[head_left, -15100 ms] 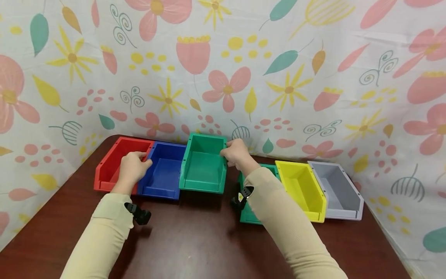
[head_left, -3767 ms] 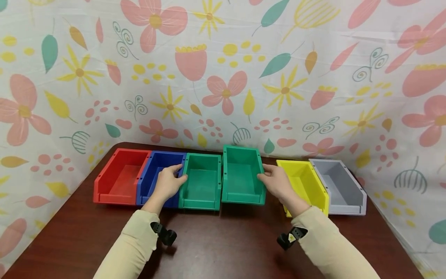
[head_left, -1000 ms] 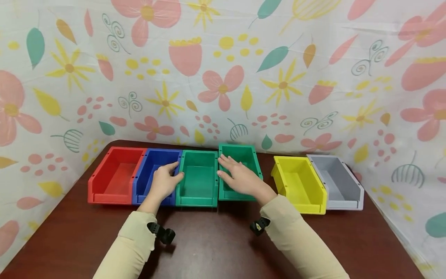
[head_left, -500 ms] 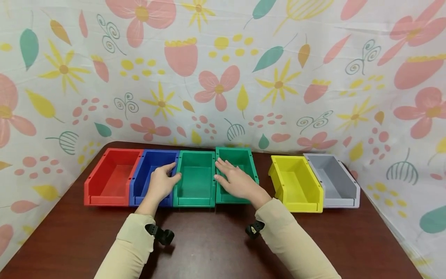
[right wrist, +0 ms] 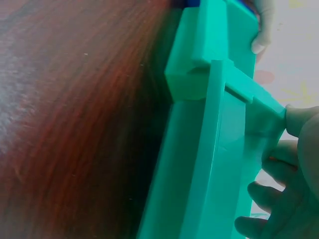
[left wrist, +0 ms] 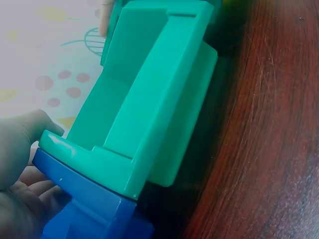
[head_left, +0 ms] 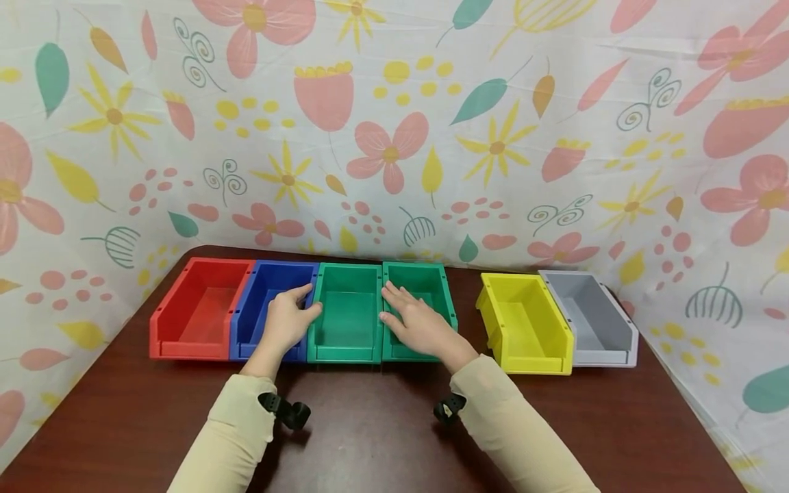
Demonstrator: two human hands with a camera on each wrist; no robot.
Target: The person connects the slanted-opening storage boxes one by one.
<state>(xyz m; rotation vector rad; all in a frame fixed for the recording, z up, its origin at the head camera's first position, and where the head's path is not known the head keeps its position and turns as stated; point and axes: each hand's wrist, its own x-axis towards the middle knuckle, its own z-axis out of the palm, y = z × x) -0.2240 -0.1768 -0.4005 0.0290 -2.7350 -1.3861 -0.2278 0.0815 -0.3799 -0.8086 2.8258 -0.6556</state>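
In the head view, a red bin [head_left: 206, 308], a blue bin [head_left: 261, 294], a left green bin [head_left: 348, 311] and a right green bin [head_left: 431, 281] stand side by side in a row. My left hand [head_left: 286, 322] pinches the meeting walls of the blue and left green bins. Its thumb [left wrist: 42, 124] is at the green rim, with the other fingers on the blue bin's side. Over the right green bin lies my right hand [head_left: 422, 329], fingers extended and spread, touching near the wall it shares with the left green bin. In the right wrist view its thumb touches the rim.
A yellow bin [head_left: 527, 318] and a grey bin [head_left: 592, 318] stand together on the right, apart from the row by a gap. All sit on a dark brown table [head_left: 364, 431]. A flower-patterned cloth [head_left: 394, 89] hangs behind.
The right green bin, earlier beside the yellow one, was carried left and has settled level with the row. My right hand moved from its right side onto it; the left hand has stayed put lately.
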